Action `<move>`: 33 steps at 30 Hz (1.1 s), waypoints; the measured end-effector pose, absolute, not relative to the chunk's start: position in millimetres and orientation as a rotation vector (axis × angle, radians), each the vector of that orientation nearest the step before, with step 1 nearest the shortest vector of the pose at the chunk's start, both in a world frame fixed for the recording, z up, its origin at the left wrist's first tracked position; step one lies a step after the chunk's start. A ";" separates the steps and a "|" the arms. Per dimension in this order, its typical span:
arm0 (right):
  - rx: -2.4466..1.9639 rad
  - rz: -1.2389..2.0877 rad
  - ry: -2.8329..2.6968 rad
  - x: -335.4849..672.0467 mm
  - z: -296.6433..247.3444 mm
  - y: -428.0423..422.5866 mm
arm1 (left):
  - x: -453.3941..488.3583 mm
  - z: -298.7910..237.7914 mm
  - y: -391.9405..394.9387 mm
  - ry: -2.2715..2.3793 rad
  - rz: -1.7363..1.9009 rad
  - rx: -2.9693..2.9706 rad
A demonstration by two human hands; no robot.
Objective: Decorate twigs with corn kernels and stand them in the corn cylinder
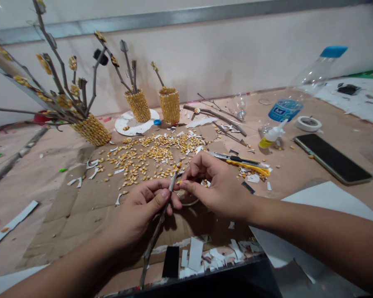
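My left hand (152,198) is closed around a thin twig (155,236), which slants from the front edge up to a tip bearing a few corn kernels (177,166). Close beside it, my right hand (211,184) pinches a small yellow corn kernel (180,182) between thumb and forefinger, near the twig. Behind both hands, loose corn kernels (155,154) are scattered over a cardboard sheet (77,198). A clear ring-like edge shows partly beneath my hands; what it belongs to is hidden.
Kernel-covered cups (169,105) holding twigs stand at the back left. To the right are a yellow utility knife (245,162), glue bottle (272,134), plastic bottle (286,107), tape roll (308,123) and phone (332,157). Paper scraps (195,252) lie in front.
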State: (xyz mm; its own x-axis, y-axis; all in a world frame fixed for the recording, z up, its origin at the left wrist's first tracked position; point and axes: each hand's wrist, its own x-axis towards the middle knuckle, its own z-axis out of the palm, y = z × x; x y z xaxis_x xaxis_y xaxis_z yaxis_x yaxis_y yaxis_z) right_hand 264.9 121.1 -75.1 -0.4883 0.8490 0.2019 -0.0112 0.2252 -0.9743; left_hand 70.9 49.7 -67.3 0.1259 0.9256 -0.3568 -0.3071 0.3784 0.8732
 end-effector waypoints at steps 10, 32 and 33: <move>-0.748 1.549 -1.393 256.5 -76.0 115.9 | 70.5 -71.2 48.1 1.064 1.023 0.751; -0.798 1.784 -1.181 255.2 -68.7 117.0 | 72.1 -65.2 49.8 1.127 0.994 0.873; -0.798 1.780 -1.186 255.3 -68.5 117.1 | 72.3 -65.1 49.7 1.125 0.996 0.870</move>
State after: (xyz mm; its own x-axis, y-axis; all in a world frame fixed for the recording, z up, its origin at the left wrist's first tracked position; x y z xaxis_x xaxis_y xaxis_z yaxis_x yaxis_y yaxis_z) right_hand 255.3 117.1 -68.5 -0.4514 0.8905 -0.0572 -0.2900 -0.2070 -0.9344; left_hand 72.3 49.7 -65.1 0.1281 0.9438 -0.3045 -0.1878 0.3246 0.9270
